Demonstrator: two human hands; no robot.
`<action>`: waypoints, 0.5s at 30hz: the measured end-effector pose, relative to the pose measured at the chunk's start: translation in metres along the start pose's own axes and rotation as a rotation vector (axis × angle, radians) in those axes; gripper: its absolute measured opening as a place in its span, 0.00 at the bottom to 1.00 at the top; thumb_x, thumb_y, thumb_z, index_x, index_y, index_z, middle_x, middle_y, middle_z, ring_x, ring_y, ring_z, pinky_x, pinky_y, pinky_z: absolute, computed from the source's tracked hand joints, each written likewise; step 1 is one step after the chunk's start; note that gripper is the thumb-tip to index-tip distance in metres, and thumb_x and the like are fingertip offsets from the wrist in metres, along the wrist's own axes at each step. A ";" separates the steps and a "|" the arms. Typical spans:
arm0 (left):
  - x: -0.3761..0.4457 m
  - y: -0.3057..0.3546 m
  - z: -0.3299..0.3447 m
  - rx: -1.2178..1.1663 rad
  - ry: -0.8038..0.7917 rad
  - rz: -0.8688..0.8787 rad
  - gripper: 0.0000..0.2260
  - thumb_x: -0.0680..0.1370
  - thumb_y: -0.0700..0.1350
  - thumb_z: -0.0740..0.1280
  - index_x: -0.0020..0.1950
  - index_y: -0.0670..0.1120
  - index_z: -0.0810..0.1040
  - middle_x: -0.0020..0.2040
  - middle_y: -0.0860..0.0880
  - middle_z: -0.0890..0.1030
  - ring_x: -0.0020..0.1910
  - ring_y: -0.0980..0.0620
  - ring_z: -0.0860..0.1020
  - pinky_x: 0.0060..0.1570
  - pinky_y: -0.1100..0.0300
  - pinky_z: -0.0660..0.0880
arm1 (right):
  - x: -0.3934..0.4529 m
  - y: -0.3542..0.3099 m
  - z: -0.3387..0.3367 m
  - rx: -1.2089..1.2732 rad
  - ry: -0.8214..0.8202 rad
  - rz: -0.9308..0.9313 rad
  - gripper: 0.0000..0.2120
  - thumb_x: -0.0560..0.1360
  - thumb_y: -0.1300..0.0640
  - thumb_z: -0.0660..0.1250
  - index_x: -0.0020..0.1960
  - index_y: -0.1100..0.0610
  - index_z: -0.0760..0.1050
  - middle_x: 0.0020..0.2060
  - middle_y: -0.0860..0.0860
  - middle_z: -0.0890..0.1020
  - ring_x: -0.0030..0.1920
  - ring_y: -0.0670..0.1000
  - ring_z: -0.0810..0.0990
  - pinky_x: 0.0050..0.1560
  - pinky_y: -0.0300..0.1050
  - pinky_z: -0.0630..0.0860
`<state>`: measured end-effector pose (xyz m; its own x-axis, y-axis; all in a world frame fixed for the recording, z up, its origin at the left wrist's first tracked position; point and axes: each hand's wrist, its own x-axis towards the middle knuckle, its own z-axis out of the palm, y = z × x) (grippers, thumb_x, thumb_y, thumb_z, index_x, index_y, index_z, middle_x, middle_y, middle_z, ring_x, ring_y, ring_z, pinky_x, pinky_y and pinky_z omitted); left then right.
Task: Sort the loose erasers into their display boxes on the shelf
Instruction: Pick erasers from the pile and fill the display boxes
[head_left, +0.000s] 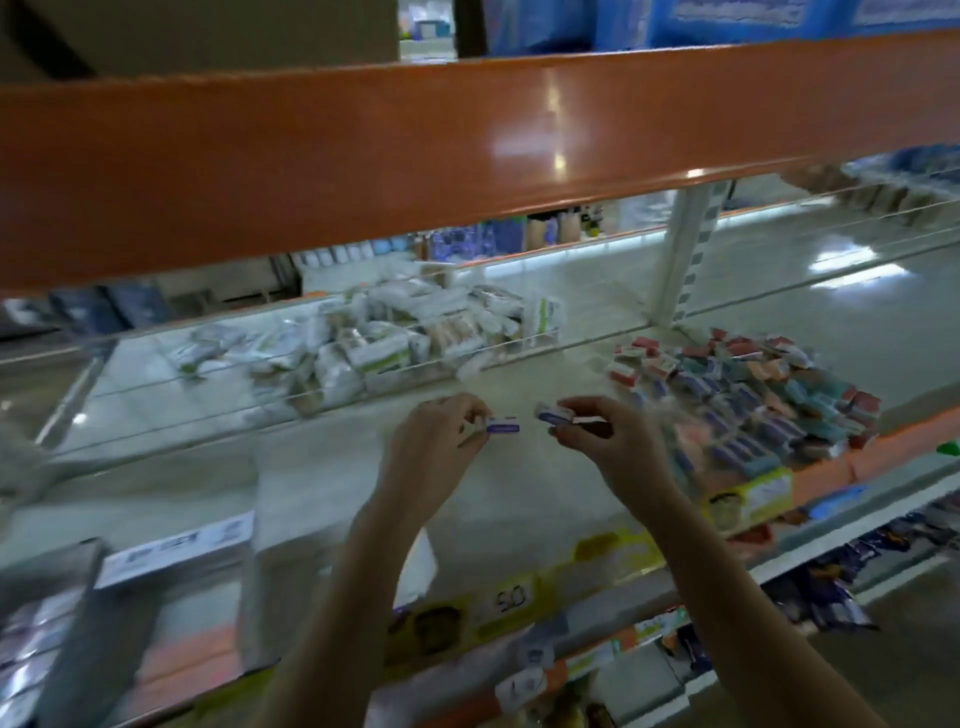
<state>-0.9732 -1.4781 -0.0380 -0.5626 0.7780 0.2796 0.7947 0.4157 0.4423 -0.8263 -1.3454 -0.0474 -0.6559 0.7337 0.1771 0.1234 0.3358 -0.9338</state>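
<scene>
My left hand (441, 434) pinches a small white eraser with a purple band (503, 424) above the pale shelf (322, 467). My right hand (602, 436) pinches a second eraser with a blue-purple sleeve (553, 414) just beside it. The two erasers sit a short gap apart at mid-shelf. To the right lies a heap of several loose erasers (748, 400) in red, teal, blue and orange wrappers. The whole picture is blurred by motion.
A pile of white and green packets (395, 338) lies behind a clear acrylic divider (363, 384) at the back left. An orange beam (415, 156) crosses overhead. Yellow price labels (509, 597) line the shelf front. Grey boxes (47, 623) stand at the lower left.
</scene>
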 end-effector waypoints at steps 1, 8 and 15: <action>-0.011 -0.011 -0.013 0.005 0.014 -0.024 0.07 0.76 0.48 0.68 0.53 0.52 0.78 0.48 0.53 0.81 0.48 0.53 0.77 0.44 0.58 0.72 | -0.003 -0.007 0.015 0.008 -0.025 -0.028 0.14 0.68 0.62 0.74 0.43 0.43 0.79 0.39 0.50 0.85 0.42 0.50 0.84 0.50 0.51 0.80; -0.087 -0.073 -0.090 0.036 0.083 -0.162 0.07 0.75 0.45 0.68 0.52 0.53 0.78 0.43 0.59 0.75 0.46 0.57 0.75 0.43 0.61 0.69 | -0.028 -0.053 0.104 -0.063 -0.227 -0.164 0.08 0.70 0.61 0.72 0.46 0.49 0.78 0.37 0.43 0.82 0.38 0.38 0.80 0.40 0.27 0.74; -0.141 -0.106 -0.118 0.025 0.102 -0.181 0.03 0.75 0.45 0.69 0.48 0.53 0.78 0.42 0.60 0.75 0.45 0.58 0.74 0.42 0.61 0.70 | -0.055 -0.069 0.143 -0.223 -0.499 -0.275 0.08 0.71 0.58 0.72 0.47 0.48 0.77 0.38 0.40 0.80 0.42 0.37 0.80 0.43 0.26 0.73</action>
<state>-1.0046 -1.6878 -0.0232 -0.7156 0.6387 0.2828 0.6836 0.5570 0.4717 -0.9053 -1.4936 -0.0372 -0.9490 0.2555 0.1848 0.0178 0.6286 -0.7775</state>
